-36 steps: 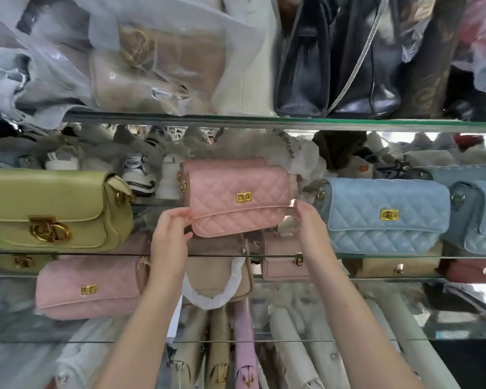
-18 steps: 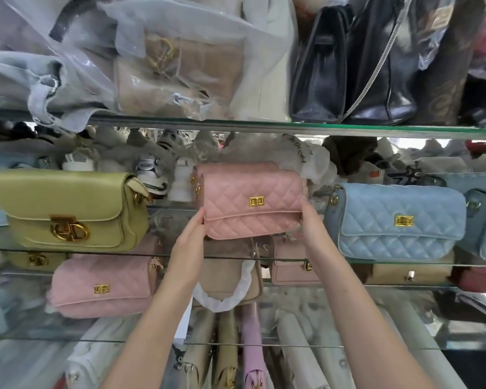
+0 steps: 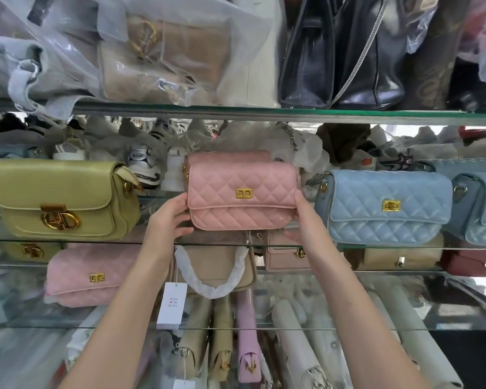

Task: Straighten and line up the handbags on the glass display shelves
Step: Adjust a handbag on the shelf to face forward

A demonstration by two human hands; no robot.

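Observation:
A pink quilted handbag (image 3: 242, 192) with a gold clasp stands on the middle glass shelf (image 3: 101, 241). My left hand (image 3: 167, 220) grips its lower left corner and my right hand (image 3: 306, 217) grips its right end. To its left sits a yellow-green handbag (image 3: 65, 197) with a big gold buckle. On its right is a light blue quilted handbag (image 3: 387, 206), and a second blue one (image 3: 480, 209) stands at the frame's right edge. The pink bag stands level, with gaps on both sides.
The top glass shelf (image 3: 264, 112) holds plastic-wrapped bags (image 3: 163, 51) and black bags (image 3: 340, 51). The shelf below carries a pink quilted bag (image 3: 96, 276), a beige bag with a wrapped handle (image 3: 216, 268) and a price tag (image 3: 171, 304). Sneakers (image 3: 143, 164) sit behind the middle row.
The pink bag has tilted back to level on the shelf between my hands. My left hand has shifted up to its lower left corner; the view moved slightly.

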